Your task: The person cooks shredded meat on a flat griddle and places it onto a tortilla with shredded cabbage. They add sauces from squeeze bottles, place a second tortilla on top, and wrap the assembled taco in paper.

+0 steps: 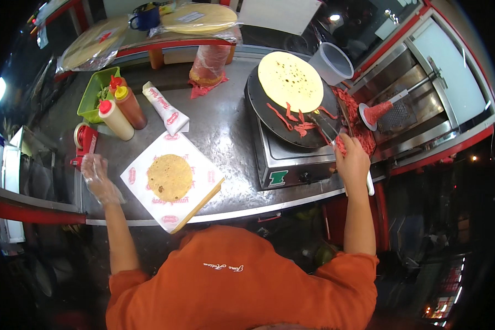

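My right hand [353,159] is closed round metal tongs [329,130]. Their tips reach over the black griddle pan [264,113], beside thin red meat strips [302,127]. A large pale flatbread [291,80] with brown spots lies on the same pan, partly overhanging its far edge. My left hand [100,179], in a clear plastic glove, rests at the counter's left side with fingers stretched out, just below a red tape dispenser [84,142]. Between my hands, a smaller browned flatbread [171,177] lies flat on white printed wrapping paper [140,171].
A wrapped roll [165,107], squeeze bottles [116,120] and a green basket [88,104] stand far left. The pan sits on a steel stove [291,165]. Right of it are shredded red meat [363,132], a clear tub [332,63] and a vertical grill [407,99] with a meat spit.
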`<state>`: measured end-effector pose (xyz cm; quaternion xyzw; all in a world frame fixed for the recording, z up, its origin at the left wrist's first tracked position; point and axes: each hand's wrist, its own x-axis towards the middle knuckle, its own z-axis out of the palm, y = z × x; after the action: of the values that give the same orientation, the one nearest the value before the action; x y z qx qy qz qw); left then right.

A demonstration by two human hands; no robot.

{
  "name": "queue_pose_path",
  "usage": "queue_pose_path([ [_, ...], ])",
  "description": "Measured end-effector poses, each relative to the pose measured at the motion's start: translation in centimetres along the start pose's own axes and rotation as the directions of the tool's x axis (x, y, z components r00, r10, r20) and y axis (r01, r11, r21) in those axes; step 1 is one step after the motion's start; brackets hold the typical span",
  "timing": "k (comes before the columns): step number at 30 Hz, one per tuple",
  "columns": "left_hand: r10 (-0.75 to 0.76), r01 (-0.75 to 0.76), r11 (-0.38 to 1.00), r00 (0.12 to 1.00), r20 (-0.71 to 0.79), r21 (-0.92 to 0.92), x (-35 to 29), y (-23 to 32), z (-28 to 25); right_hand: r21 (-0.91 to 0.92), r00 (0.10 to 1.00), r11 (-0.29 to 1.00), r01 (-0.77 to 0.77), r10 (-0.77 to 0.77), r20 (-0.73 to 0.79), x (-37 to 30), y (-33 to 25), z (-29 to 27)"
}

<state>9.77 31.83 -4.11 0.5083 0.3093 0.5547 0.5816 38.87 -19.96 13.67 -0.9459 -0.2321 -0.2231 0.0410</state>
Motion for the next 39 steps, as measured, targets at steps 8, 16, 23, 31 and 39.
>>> queue_pose_path([
  [8,-0.225,0.09,0.937,0.894,0.387,0.338,8.2,-7.7,0.6,0.077,0.991,0.997,-0.032,0.041,-0.129,1.1,1.1,0.1],
  [16,-0.317,-0.119,0.724,0.817,0.482,0.679,7.8,-7.2,3.0,0.014,0.996,0.996,-0.089,0.088,0.026,-0.4,-2.9,-1.0],
  [23,-0.417,-0.151,0.636,0.758,0.501,0.757,9.0,-6.2,3.0,0.191,0.996,0.978,-0.084,0.081,0.024,0.8,-5.3,-2.1],
  [31,-0.431,0.447,0.894,0.877,0.212,-0.028,6.3,-7.5,0.0,0.409,0.7,0.61,-0.679,0.37,0.611,7.3,5.2,-1.2],
  [39,-0.059,-0.021,0.953,0.965,0.255,0.301,-1.8,-3.6,-0.7,0.69,0.887,0.57,-0.447,0.179,0.427,17.9,2.5,6.7],
])
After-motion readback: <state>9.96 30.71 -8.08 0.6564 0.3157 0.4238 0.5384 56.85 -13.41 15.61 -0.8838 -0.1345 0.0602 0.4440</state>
